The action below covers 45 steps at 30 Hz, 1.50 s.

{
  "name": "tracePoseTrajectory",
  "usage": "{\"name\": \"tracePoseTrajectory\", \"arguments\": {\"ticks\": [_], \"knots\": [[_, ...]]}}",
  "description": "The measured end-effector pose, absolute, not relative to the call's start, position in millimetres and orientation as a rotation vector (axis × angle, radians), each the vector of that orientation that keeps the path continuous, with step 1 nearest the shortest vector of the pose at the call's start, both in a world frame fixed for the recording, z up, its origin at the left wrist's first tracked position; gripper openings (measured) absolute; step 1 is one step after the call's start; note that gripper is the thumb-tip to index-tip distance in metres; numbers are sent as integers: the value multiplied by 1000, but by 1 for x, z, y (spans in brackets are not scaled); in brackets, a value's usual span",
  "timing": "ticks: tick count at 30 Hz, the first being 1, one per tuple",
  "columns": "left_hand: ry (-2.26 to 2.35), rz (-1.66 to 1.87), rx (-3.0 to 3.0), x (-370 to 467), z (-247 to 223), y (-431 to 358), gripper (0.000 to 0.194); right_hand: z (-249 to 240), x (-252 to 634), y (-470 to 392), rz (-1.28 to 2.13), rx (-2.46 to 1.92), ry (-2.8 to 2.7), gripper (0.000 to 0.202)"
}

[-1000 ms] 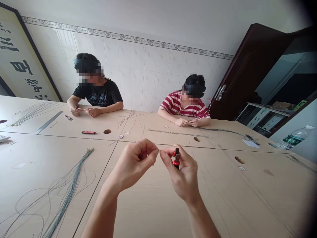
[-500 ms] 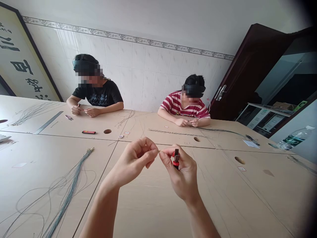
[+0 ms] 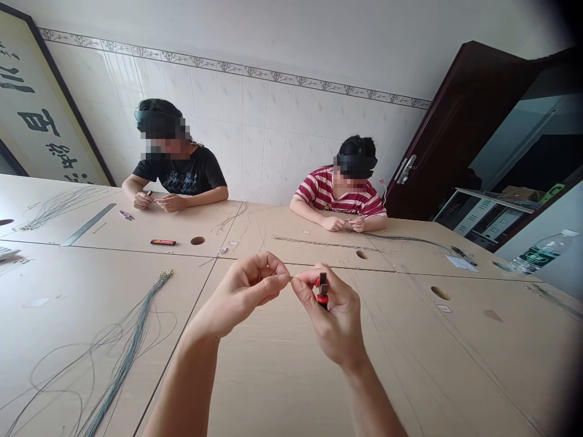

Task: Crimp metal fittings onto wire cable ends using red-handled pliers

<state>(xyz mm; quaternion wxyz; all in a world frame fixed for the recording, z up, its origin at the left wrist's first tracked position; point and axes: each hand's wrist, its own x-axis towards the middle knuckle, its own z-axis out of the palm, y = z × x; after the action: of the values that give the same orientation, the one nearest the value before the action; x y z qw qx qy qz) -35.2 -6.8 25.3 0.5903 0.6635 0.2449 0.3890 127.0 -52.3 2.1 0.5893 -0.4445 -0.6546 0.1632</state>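
Near the middle of the view, my left hand (image 3: 248, 291) pinches a tiny gold-coloured piece (image 3: 290, 278) between thumb and forefinger; its exact kind is too small to make out. From the other side, the thumb and forefinger of my right hand (image 3: 334, 318) meet at the same piece. Small pliers (image 3: 323, 285), with grey metal jaws and red and black grips, are held in the right hand too, jaws pointing up; its fingers hide most of the handles. On the table to the left lies a bundle of blue-grey cords (image 3: 136, 340) with gold-coloured ends.
Two co-workers sit across the table (image 3: 255, 376), their hands (image 3: 169, 203) on small work. A red and black box cutter (image 3: 163, 243), a metal ruler (image 3: 88, 224), loose cords (image 3: 323, 243) and a water bottle (image 3: 544, 252) lie about. Round holes (image 3: 441, 293) pierce the tabletop.
Very little differs. Both my hands have shifted slightly left, still meeting at the tiny piece, and the lower fingers of my left hand have curled in a bit.
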Motion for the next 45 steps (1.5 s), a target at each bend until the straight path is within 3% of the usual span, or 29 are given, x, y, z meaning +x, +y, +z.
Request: {"name": "tracePoseTrajectory", "arguments": {"ticks": [13,21,30,45], "knots": [[651,922,1582,-35,26,-7,15,2,127,-52,382,-1050,-1543,17],[663,902,1532,-37,29,-12,3,3,127,-52,386,-1070,-1557,19],[714,916,1548,-38,24,-9,18,2,128,-51,385,-1069,-1560,18],[771,914,1503,-36,26,-10,15,0,130,-50,401,-1097,-1614,17]]}}
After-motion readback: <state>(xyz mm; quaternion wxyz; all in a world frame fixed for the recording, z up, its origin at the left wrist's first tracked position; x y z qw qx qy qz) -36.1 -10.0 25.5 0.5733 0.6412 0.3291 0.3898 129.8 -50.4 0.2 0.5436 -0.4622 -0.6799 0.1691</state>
